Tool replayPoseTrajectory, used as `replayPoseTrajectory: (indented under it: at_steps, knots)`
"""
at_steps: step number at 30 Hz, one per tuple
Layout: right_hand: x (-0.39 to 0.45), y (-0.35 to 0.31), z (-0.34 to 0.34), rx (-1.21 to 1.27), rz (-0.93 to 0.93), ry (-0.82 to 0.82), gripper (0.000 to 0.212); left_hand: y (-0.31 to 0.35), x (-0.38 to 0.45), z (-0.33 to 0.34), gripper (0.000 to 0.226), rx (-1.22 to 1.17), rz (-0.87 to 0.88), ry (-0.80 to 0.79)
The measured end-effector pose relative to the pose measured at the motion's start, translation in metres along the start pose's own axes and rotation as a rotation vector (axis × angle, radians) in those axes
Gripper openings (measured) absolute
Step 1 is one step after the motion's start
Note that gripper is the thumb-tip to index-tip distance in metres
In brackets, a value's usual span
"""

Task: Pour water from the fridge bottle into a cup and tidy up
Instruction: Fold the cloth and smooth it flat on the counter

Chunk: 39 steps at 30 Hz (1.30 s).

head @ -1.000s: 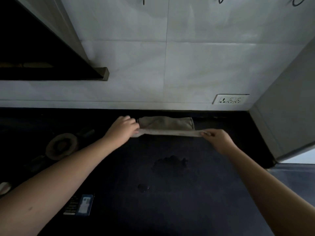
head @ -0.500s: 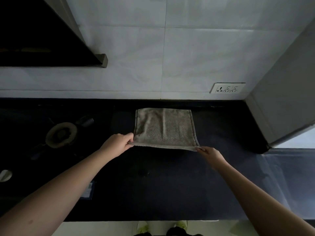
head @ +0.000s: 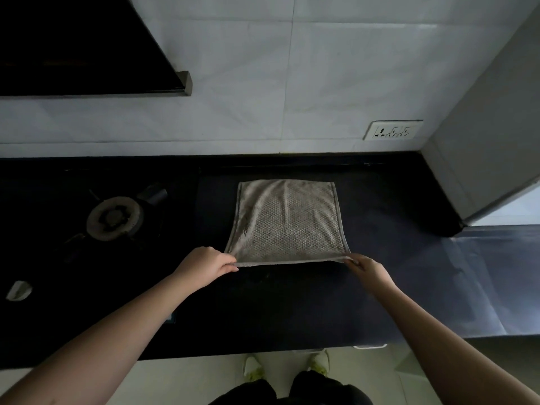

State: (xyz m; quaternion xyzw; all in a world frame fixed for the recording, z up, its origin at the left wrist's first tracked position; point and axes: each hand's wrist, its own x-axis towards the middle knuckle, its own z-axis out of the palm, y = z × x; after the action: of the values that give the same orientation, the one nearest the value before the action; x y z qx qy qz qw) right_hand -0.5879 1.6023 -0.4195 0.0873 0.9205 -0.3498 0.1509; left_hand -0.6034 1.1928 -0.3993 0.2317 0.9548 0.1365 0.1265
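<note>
Cloth (head: pixel 287 222) lies spread flat on the dark tabletop (head: pixel 394 258), its far edge near the tiled wall at 12 o'clock. Left hand (head: pixel 206 266) pinches the near left corner; right hand (head: pixel 368 268) pinches the near right corner, the near edge taut between them. Burner (head: pixel 114 217) sits at 9 o'clock of the cloth, socket (head: pixel 393 130) at 2 o'clock.

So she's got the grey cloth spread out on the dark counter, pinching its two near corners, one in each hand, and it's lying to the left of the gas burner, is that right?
Not quite. The head view shows the grey cloth lying to the right of the gas burner, not the left. The rest holds: it is spread on the dark counter, with the left hand and the right hand each pinching a near corner.
</note>
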Motion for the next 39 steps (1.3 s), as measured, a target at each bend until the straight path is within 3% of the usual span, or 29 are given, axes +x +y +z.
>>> replayPoseTrajectory:
  at_steps: [8, 17, 21, 24, 32, 37, 39]
  knots:
    - [-0.018, 0.038, 0.018, -0.064, -0.156, 0.013, 0.029, 0.007, -0.025, 0.029, 0.022, -0.115, -0.014, 0.112]
    - [-0.043, 0.071, 0.017, -0.261, -0.301, -0.066, 0.036, 0.036, -0.054, 0.059, 0.024, -0.093, -0.095, 0.069]
    - [-0.056, 0.082, 0.016, -0.383, -0.374, 0.013, 0.055, 0.049, -0.072, 0.08, 0.022, -0.048, -0.095, 0.158]
    - [-0.067, 0.087, 0.016, -0.439, -0.442, 0.087, 0.053, 0.057, -0.086, 0.093, 0.022, 0.025, -0.084, 0.22]
    - [-0.082, 0.102, 0.02, -0.527, -0.469, 0.052, 0.049, 0.079, -0.1, 0.108, 0.031, 0.098, -0.042, 0.284]
    - [-0.09, 0.105, 0.026, -0.509, -0.485, 0.073, 0.062, 0.075, -0.1, 0.109, 0.028, 0.109, 0.005, 0.251]
    - [-0.092, 0.103, 0.026, -0.454, -0.474, 0.123, 0.065, 0.075, -0.096, 0.107, 0.038, 0.099, -0.031, 0.271]
